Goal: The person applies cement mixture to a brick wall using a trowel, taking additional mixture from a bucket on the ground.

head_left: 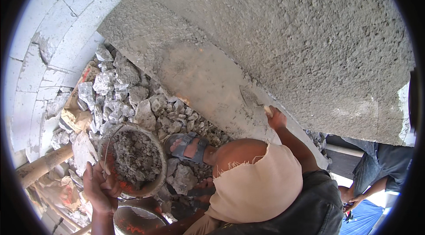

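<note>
My right hand (pixel 277 118) is closed round the pale handle of a trowel (pixel 250 97). Its blade rests flat against a smoothed strip of wet mortar (pixel 201 77) on a sloping ledge. At the lower left, my left hand (pixel 102 185) has its fingers curled at the rim and wire handle of a round bucket (pixel 163 160). Grey, crumbly mortar (pixel 138 157) fills much of that bucket. How firmly the fingers grip is partly hidden. My bent knee (pixel 243 151) and sandalled foot (pixel 188 146) are between the bucket and the ledge.
Broken concrete rubble (pixel 119 97) lies along the ledge, below a white block wall (pixel 57 35). A rough rendered surface (pixel 318 44) rises at upper right. Below the first bucket is a second bucket (pixel 137 221); a wooden pole (pixel 46 166) lies left. Another person (pixel 376 168) is at far right.
</note>
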Tool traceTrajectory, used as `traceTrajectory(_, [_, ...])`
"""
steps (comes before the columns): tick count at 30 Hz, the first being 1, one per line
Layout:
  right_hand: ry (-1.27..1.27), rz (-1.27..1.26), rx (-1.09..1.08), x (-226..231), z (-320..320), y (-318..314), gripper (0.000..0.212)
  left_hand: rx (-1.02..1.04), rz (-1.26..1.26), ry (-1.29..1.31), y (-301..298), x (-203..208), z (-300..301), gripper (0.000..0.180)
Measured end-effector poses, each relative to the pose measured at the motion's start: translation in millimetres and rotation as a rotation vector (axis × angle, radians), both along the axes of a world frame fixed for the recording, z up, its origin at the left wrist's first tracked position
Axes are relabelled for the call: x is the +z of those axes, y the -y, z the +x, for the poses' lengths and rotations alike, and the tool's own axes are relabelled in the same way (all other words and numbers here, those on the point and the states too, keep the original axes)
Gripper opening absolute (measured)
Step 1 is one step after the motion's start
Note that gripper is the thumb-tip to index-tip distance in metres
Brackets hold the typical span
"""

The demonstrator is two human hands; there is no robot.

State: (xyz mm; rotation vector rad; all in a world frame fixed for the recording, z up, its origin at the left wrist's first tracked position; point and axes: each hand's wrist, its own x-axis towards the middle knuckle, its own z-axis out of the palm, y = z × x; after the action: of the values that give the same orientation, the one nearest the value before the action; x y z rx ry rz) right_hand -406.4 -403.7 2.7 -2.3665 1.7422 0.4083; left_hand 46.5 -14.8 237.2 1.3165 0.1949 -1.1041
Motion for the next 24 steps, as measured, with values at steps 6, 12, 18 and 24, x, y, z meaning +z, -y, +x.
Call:
traceTrajectory(6, [-0.121,0.075,-0.128,-19.2,17.5,43.5,0.042,0.012,0.006,-0.011,0.1,-0.9,-1.4,0.049])
traceTrajectory(12, [-0.095,-0.1,-0.155,-34.9,42.5,36.0,0.041,-0.013,0.024,0.009,0.0,-1.1,-1.4,0.048])
traceTrajectory(18, [-0.108,-0.134,-0.148,-38.0,80.3,50.1,0.046,-0.023,0.033,0.028,-3.9,-0.1,-2.6,0.047])
traceTrajectory(24, [-0.119,-0.244,-0.15,-33.2,95.4,25.4,0.045,-0.019,0.031,0.054,-10.4,-0.6,-4.5,0.046])
